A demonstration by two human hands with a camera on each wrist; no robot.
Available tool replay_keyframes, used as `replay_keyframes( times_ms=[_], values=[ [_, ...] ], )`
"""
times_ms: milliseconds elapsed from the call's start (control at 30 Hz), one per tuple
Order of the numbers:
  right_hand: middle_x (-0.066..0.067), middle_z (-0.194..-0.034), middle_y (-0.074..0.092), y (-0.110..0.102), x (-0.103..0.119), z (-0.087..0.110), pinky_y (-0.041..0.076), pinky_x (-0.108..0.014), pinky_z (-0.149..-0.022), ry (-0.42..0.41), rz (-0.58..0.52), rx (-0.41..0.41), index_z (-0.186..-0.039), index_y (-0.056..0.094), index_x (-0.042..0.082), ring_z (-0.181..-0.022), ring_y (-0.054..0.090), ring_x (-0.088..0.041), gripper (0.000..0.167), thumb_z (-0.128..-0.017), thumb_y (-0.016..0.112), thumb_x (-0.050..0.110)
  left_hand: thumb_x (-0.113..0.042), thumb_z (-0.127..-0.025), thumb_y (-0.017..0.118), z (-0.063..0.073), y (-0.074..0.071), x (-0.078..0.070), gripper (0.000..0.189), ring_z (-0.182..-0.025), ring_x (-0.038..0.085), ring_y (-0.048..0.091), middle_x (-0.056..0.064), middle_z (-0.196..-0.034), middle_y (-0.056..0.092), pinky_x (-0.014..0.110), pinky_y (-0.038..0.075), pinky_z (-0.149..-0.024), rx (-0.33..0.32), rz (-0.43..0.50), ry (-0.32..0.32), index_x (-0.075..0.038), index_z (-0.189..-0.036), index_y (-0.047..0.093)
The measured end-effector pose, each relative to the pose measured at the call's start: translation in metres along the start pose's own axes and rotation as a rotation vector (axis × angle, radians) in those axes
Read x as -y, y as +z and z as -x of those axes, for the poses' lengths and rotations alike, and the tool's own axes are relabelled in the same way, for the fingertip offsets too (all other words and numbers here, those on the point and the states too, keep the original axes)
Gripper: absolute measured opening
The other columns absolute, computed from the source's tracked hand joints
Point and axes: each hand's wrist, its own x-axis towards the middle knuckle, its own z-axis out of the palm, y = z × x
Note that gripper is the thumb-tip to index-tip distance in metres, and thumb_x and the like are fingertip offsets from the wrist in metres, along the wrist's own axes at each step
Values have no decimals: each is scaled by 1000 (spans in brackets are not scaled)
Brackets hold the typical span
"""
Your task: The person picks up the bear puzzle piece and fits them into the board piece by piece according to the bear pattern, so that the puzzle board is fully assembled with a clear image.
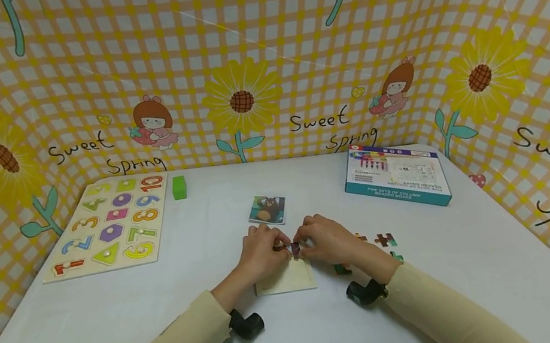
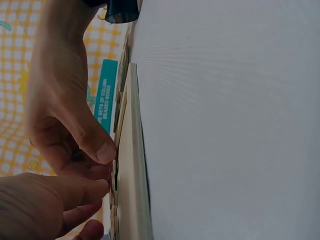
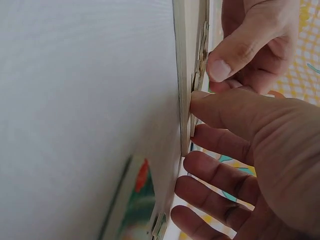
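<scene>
- Backdrop: yellow-and-white checked sheet (image 1: 281,12) with sunflowers and "Sweet Spring" lettering, wrapping the rear and both sides.
- Desk (image 1: 115,325): white top, everything below lies on it.
- Number-and-shape peg board (image 1: 95,269): far left, numerals 1 to 10 with knobbed shapes among them.
- Bead-game box (image 1: 396,177): far right, lettered "Five sets of column beaded boxes", teal front side.
- Wooden puzzle tray (image 1: 285,282): flat at centre, near part bare; far part under the fingers. Low rim shows edge-on in both wrist views. Judged light and stiff, likely to slide if pushed; best steadied by the rim.
- Left hand (image 1: 262,252): at the tray's far left; grip drawn together, apparently pinching at the puzzle pieces there.
- Right hand (image 1: 326,239): opposite, nearly meeting the left; grip clamped, thumb and forefinger on a thin piece, other fingers spread in its wrist view.
- Bear picture card (image 1: 267,210): just beyond the hands, lying flat.
- Green block (image 1: 179,188): beside the peg board, well apart from the work.
- Loose jigsaw pieces (image 1: 385,240): right of the tray, some partly hidden by the right forearm.
- Dark jigsaw piece (image 1: 295,250): between the fingertips, over the tray's far part; whether seated, cannot tell. Probably very light, stiff, smooth-faced; thin tabs could chip. Hold by opposite edges, clear of the tabs.
</scene>
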Motion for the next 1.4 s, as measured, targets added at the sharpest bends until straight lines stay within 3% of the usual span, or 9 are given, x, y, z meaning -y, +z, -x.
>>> replay_keyframes(
  times_ms=[500,767,1000,1400],
  values=[
    [-1,-90,62,0,-1,1,40,-28,-68,-9,2,-22,-98,71,15,-80,50,-13,19,-79,71,20,-18,-78,68,-2,7,3,12,-85,20,41,1,-80,52,33,29,-72,-21,-48,0,-16,-90,71],
    [1,-90,62,1,-1,-1,41,-30,-69,-7,17,-30,-91,71,17,-82,51,-15,12,-81,70,21,-17,-79,68,-1,8,2,13,-87,21,41,2,-83,52,34,29,-74,-17,-26,-16,-15,-92,70],
    [1,-87,60,3,-1,-1,40,-28,-66,-17,15,-38,-89,71,18,-79,48,-14,9,-81,71,21,-21,-78,71,6,-7,4,23,-87,20,42,5,-89,55,35,31,-77,-29,68,-44,-13,-99,68],
    [3,-89,58,6,-4,-2,41,-28,-68,6,7,-25,-91,70,18,-82,47,-13,11,-81,71,24,-17,-77,73,37,-31,24,24,-91,21,43,6,-93,57,38,33,-82,-25,132,-119,-11,-99,68]
  ],
)
